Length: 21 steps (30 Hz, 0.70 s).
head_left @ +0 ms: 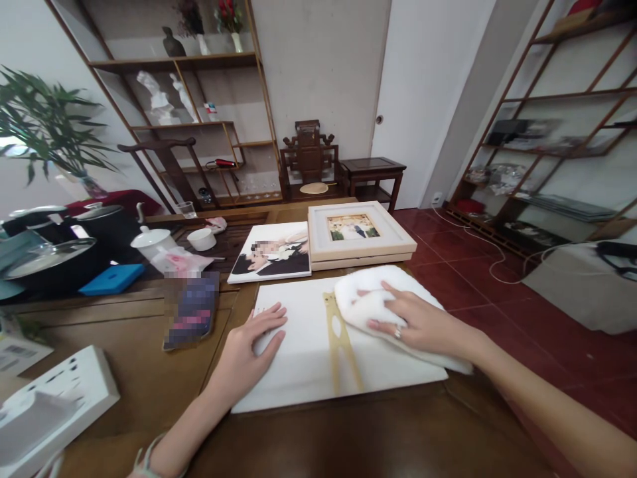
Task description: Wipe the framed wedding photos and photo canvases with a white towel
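A white rectangular panel (293, 362) lies flat on the wooden table. A tan, forked shape (343, 345) with an oval opening runs down its middle; whether it is printed or stuck on I cannot tell. My left hand (253, 345) rests on the panel's left side with its fingers stretched out and nothing in them. On the right side, my right hand (411, 318) grips a bunched white towel (363, 292) that lies on the panel and covers part of it. The thumb and fingers press into the towel's soft folds.
Behind the panel lie a photo canvas (269, 255) and a pale wooden picture frame (398, 242). To the left stand a blue box (112, 279), a white teapot (152, 242), a black pot (54, 272), a white cup (202, 239) and a white power strip (60, 405).
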Each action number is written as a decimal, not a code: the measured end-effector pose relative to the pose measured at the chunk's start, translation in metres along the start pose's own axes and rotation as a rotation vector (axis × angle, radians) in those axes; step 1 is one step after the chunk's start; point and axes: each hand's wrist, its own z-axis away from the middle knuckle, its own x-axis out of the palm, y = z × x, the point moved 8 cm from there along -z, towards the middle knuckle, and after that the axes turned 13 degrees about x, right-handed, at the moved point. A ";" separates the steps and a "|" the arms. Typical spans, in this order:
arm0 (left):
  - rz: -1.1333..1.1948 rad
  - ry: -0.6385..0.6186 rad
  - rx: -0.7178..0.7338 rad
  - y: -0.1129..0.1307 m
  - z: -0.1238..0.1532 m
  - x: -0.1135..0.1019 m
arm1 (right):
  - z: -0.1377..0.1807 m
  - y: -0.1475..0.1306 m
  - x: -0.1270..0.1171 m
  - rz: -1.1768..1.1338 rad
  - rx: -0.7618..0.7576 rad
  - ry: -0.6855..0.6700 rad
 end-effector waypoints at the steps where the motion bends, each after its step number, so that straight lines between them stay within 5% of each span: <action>1: 0.000 0.000 0.001 0.000 0.000 0.000 | -0.011 -0.002 -0.002 0.006 -0.030 0.055; 7: 0.000 0.001 -0.006 -0.001 0.000 0.000 | -0.024 -0.016 -0.006 0.047 -0.164 0.210; 17: 0.000 0.010 -0.004 0.000 -0.001 0.000 | 0.078 -0.032 0.012 0.027 -0.015 -0.261; 21: -0.001 0.010 -0.013 0.000 -0.001 -0.001 | 0.060 -0.018 0.008 -0.062 0.146 -0.189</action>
